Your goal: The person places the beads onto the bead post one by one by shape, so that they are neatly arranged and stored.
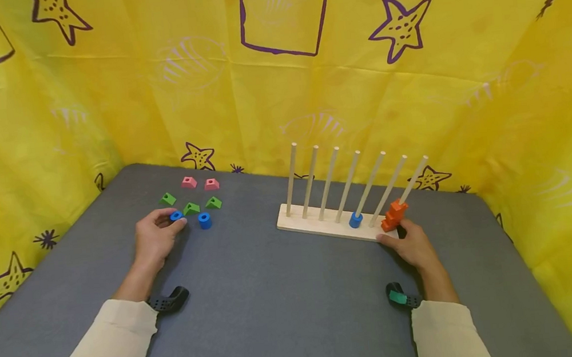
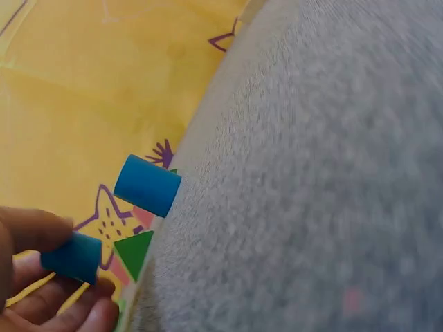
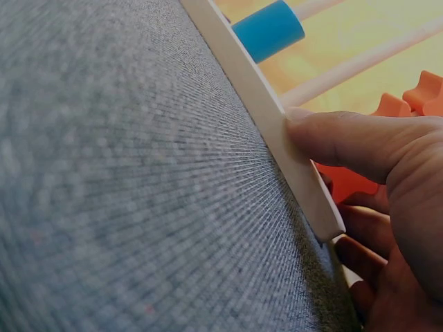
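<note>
My left hand (image 1: 156, 236) pinches a blue cylinder bead (image 2: 73, 257) between thumb and fingers at the left of the table. Just right of it a second blue cylinder (image 1: 204, 221) stands upright, its hole facing up. My right hand (image 1: 412, 243) grips the right end of a wooden peg board (image 1: 316, 228), thumb on the front edge and fingers behind. Several upright pegs rise from the board. Orange star-shaped beads (image 1: 395, 215) are stacked on the rightmost peg, and one blue cylinder (image 1: 355, 220) sits low on the third peg from the right.
Green triangular blocks (image 1: 191, 208) lie close beyond the left hand, with two pink blocks (image 1: 211, 184) behind them. A grey cloth-covered table (image 1: 277, 306) carries everything. Yellow patterned fabric (image 1: 236, 91) hangs round its back and sides.
</note>
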`<state>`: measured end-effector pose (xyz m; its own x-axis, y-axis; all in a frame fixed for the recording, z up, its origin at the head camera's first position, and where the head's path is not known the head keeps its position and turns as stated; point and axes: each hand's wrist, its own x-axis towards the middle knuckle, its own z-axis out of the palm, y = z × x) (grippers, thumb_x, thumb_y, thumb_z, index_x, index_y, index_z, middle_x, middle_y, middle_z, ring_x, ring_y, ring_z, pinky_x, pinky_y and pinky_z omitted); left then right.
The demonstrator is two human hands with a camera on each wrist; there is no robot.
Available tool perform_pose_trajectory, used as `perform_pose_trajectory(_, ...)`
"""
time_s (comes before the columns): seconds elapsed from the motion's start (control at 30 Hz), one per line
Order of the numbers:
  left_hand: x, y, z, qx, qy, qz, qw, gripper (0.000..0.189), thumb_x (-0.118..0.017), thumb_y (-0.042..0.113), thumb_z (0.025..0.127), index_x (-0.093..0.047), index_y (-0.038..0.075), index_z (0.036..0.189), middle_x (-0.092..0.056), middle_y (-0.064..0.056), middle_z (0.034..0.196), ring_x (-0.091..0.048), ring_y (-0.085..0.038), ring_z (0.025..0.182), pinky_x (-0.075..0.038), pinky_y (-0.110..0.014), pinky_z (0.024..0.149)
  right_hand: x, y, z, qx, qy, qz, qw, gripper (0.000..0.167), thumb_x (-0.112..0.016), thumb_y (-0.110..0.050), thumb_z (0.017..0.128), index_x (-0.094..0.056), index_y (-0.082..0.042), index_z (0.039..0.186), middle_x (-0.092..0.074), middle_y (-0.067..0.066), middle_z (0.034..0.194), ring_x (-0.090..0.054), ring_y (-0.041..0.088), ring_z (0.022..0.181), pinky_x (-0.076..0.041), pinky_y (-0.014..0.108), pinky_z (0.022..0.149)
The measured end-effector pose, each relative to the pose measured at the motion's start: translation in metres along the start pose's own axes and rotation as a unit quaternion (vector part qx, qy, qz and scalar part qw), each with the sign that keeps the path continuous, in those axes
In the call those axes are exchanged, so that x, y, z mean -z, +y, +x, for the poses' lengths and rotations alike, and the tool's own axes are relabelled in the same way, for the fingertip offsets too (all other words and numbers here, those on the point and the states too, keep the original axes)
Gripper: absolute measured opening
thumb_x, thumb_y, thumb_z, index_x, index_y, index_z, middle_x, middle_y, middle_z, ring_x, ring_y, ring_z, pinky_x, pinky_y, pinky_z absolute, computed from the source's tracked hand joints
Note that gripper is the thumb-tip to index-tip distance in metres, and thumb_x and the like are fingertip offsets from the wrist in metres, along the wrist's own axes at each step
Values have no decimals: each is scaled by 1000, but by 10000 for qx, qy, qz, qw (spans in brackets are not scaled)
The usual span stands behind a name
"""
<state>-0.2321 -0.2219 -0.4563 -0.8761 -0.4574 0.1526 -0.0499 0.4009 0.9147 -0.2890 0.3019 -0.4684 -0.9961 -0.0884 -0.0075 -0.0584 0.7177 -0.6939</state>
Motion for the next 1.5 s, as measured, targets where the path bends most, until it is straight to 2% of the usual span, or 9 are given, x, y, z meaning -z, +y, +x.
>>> perform_pose_trajectory(0.13, 4, 15, -3, 29, -133, -262, 9996, 40, -72, 15, 89, -60, -5, 122, -61, -19, 113, -58, -8, 92, -50, -15, 69, 0, 0, 0, 76, 37, 25, 10000, 67, -73, -30, 87, -45, 8, 134, -42, 34, 137, -38, 50, 125, -24, 60, 105)
perform_pose_trajectory(0.23, 5, 26, -6, -106, -206, -252, 9994, 42, -72, 19, 89, -61, -4, 122, -62, -17, 113, -59, -8, 93, -50, -15, 70, -1, -1, 0, 151, 61, 50, 9999, 65, -73, -28, 87, -46, 8, 133, -43, 34, 136, -39, 50, 124, -25, 60, 105)
perform_pose_trajectory(0.4, 3, 50, -12, -461, -298, -276, 9981, 43, -73, 24, 88, -62, -2, 120, -64, -16, 111, -61, -12, 96, -49, -15, 74, -2, 0, 0, 169, 86, 84, 9998, 64, -74, -27, 86, -46, 9, 132, -44, 34, 135, -39, 50, 124, -25, 60, 105)
perform_pose_trajectory(0.67, 0, 87, -20, -691, -517, -337, 9957, 43, -73, 28, 88, -64, 3, 122, -63, -11, 116, -63, -22, 102, -50, -17, 74, 1, 0, -2, 18, 51, 104, 9999, 66, -73, -29, 87, -45, 7, 134, -42, 33, 138, -39, 49, 125, -24, 60, 105)
perform_pose_trajectory(0.87, -4, 100, -25, -860, -656, -258, 9938, 43, -73, 27, 88, -63, 2, 122, -64, -13, 111, -63, -25, 100, -50, -18, 74, 0, 0, -3, -28, 27, 159, 9999, 68, -74, -31, 86, -45, 5, 135, -42, 32, 138, -39, 49, 124, -25, 60, 105)
perform_pose_trajectory(1.03, -9, 109, -28, -1111, -880, -574, 9882, 40, -73, 22, 89, -63, 2, 121, -67, -12, 109, -65, -21, 97, -50, -21, 79, 0, 1, -3, -79, -7, 119, 9999, 71, -74, -34, 87, -42, 3, 138, -40, 31, 140, -38, 49, 126, -24, 61, 105)
perform_pose_trajectory(1.2, -16, 120, -29, -1353, -1055, -634, 9831, 39, -73, 23, 88, -63, 2, 120, -67, -11, 107, -66, -18, 94, -51, -24, 78, 0, 1, -3, -74, 12, 171, 9998, 70, -74, -32, 86, -43, 5, 137, -41, 32, 139, -38, 49, 126, -24, 60, 105)
perform_pose_trajectory(1.5, -36, 143, -29, -1650, -1271, -615, 9761, 36, -73, 13, 88, -64, 0, 120, -66, -13, 107, -64, -23, 93, -52, -26, 77, 1, 1, -2, -21, -1, 83, 10000, 70, -73, -34, 87, -44, 6, 137, -41, 32, 138, -38, 49, 125, -24, 61, 105)
